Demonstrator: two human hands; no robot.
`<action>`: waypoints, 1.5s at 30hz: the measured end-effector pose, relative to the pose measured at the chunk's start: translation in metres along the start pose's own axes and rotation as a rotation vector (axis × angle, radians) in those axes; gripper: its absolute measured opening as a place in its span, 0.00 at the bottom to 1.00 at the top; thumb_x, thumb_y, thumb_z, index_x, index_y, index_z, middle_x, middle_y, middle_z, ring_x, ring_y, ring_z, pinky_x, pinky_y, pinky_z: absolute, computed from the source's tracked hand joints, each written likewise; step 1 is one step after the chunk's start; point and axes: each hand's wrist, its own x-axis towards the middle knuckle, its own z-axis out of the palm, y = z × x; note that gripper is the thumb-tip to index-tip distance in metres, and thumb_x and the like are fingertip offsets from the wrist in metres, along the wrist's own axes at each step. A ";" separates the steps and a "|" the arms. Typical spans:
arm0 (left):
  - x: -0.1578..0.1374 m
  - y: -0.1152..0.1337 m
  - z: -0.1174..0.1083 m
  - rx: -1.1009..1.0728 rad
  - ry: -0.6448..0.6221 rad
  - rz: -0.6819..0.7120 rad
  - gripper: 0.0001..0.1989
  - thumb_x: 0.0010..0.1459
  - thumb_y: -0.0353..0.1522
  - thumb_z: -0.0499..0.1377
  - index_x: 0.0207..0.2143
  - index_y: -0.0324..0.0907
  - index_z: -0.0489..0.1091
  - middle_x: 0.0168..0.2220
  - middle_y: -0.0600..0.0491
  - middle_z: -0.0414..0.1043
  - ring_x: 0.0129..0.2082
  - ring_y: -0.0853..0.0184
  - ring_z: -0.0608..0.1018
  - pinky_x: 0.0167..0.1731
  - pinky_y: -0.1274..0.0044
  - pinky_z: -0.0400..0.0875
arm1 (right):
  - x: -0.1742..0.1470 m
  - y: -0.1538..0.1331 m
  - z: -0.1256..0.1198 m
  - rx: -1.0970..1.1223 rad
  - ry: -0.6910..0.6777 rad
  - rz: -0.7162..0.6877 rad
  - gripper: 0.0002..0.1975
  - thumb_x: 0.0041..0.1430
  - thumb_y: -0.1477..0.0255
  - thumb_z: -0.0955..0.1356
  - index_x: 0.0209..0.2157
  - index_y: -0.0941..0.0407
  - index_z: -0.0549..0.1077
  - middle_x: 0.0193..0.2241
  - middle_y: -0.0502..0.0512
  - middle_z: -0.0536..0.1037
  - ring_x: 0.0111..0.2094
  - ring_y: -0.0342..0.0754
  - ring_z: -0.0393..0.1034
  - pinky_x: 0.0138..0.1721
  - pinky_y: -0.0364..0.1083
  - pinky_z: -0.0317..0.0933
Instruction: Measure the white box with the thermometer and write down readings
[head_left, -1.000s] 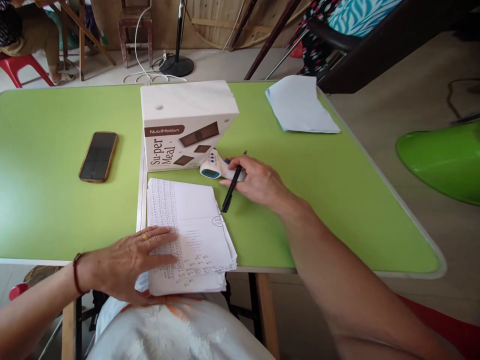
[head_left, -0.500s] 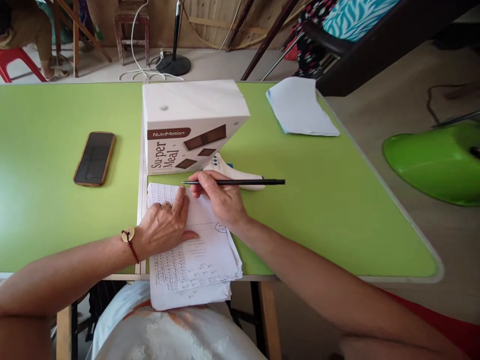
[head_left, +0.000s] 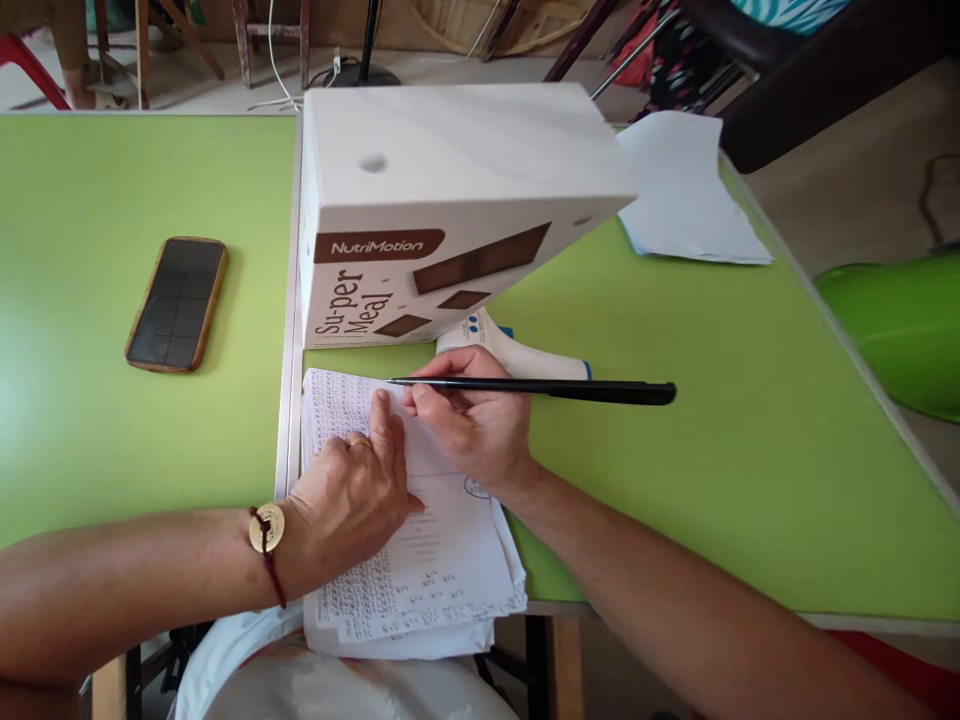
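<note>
On the near side of the table [head_left: 697, 500], a stack of written papers [head_left: 446, 525] lies with its near end past the edge. The left hand [head_left: 345, 505] rests on it with one finger stretched; its grip is loose and has hold of nothing visible. The right hand [head_left: 480, 430], over the far part of the stack, has its grip closed on a black pen [head_left: 592, 389]. Beyond are a white device [head_left: 529, 360], a phone [head_left: 178, 305] at left, a white box [head_left: 442, 150], and at far right white sheets [head_left: 686, 195].

Slim black pen [head_left: 570, 388], crosswise, tip at upper edge of stacked handwritten sheets [head_left: 456, 530]
</note>
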 end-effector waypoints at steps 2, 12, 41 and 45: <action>0.000 0.002 -0.004 0.115 -0.048 0.021 0.36 0.71 0.44 0.55 0.64 0.16 0.63 0.64 0.19 0.60 0.29 0.57 0.79 0.21 0.68 0.71 | 0.001 0.000 -0.002 -0.092 -0.003 -0.060 0.05 0.53 0.71 0.71 0.29 0.51 0.69 0.20 0.44 0.74 0.20 0.43 0.67 0.22 0.44 0.66; 0.004 0.003 -0.008 0.143 -0.136 0.032 0.40 0.68 0.51 0.56 0.64 0.21 0.66 0.65 0.19 0.57 0.24 0.61 0.78 0.15 0.71 0.67 | 0.009 -0.005 -0.001 -0.199 -0.010 -0.221 0.07 0.56 0.71 0.68 0.25 0.50 0.68 0.18 0.45 0.72 0.20 0.44 0.64 0.22 0.44 0.62; 0.001 0.005 -0.008 0.307 -0.089 0.044 0.40 0.72 0.50 0.51 0.66 0.18 0.61 0.63 0.17 0.57 0.22 0.65 0.77 0.16 0.75 0.68 | 0.012 0.001 0.001 -0.224 -0.071 -0.358 0.11 0.60 0.74 0.68 0.26 0.51 0.65 0.18 0.43 0.69 0.20 0.42 0.63 0.23 0.43 0.61; 0.001 0.005 -0.009 0.311 -0.089 0.056 0.40 0.72 0.49 0.50 0.65 0.17 0.62 0.62 0.17 0.57 0.22 0.65 0.77 0.16 0.75 0.68 | 0.012 0.001 0.001 -0.224 -0.067 -0.357 0.11 0.60 0.75 0.67 0.25 0.51 0.64 0.18 0.42 0.68 0.20 0.41 0.62 0.23 0.42 0.61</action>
